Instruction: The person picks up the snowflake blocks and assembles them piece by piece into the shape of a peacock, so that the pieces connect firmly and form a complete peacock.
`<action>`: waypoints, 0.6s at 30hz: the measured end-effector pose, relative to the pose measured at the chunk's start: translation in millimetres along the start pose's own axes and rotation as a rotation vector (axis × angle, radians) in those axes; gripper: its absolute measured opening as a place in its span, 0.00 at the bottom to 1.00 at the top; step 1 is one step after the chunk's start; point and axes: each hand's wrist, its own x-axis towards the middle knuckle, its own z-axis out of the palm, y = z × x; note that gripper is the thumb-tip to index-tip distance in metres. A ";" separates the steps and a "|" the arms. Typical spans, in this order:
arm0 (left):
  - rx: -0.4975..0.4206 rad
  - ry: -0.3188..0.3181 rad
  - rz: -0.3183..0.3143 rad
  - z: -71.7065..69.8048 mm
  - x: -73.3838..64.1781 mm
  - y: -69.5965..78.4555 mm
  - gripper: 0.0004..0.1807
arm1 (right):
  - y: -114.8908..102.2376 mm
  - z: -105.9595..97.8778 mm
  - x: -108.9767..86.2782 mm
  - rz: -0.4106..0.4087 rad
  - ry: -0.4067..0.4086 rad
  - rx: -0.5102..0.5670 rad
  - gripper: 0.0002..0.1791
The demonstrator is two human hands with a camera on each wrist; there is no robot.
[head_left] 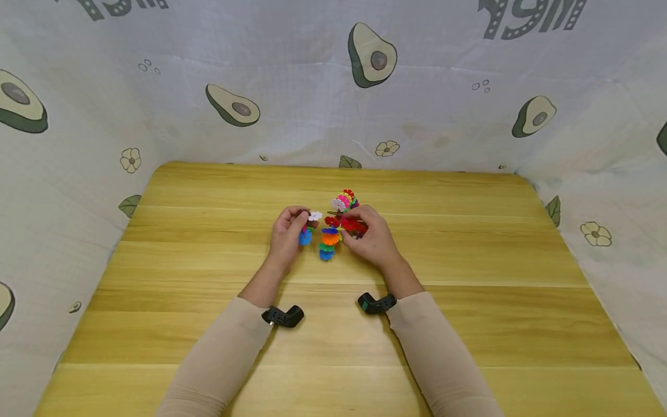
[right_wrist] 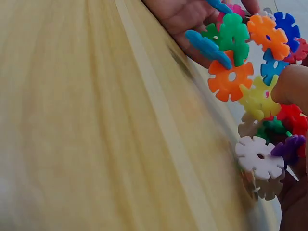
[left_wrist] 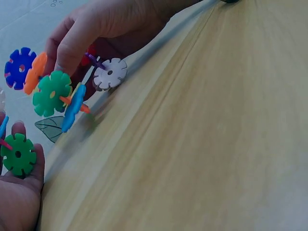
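My left hand (head_left: pixel 283 234) holds a small cluster of interlocking flower-shaped plastic discs. A white disc (head_left: pixel 315 216) sticks out at its fingertips, and a blue disc (head_left: pixel 305 238) hangs below. In the left wrist view a green disc (left_wrist: pixel 18 154) lies against that hand's fingers. To the right, my right hand (head_left: pixel 372 240) grips a larger branching assembly of such discs (head_left: pixel 330 238) between thumb and fingers. Its lower arm runs through orange, green and blue; red discs (head_left: pixel 355 226) sit partly behind the fingers. In the right wrist view the thumb is at a yellow disc (right_wrist: pixel 259 98).
Both hands are over a wooden table (head_left: pixel 469 260). A pale cloth printed with avocados (head_left: pixel 372 55) hangs behind and along both sides. Each wrist wears a black camera band, one at the left wrist (head_left: pixel 283 316) and one at the right wrist (head_left: pixel 376 303).
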 end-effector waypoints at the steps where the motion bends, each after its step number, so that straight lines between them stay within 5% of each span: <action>1: 0.024 -0.005 0.008 0.0 0.0 -0.3 0.04 | 0.9 0.5 -0.7 -0.004 0.008 0.015 0.18; 8: 0.221 -0.072 0.046 -2.4 0.9 -4.8 0.11 | 2.6 3.3 -5.5 -0.001 0.041 0.167 0.19; 18: 0.197 -0.083 0.017 -4.5 0.9 -2.8 0.08 | -5.5 7.6 -5.5 0.162 0.030 0.557 0.22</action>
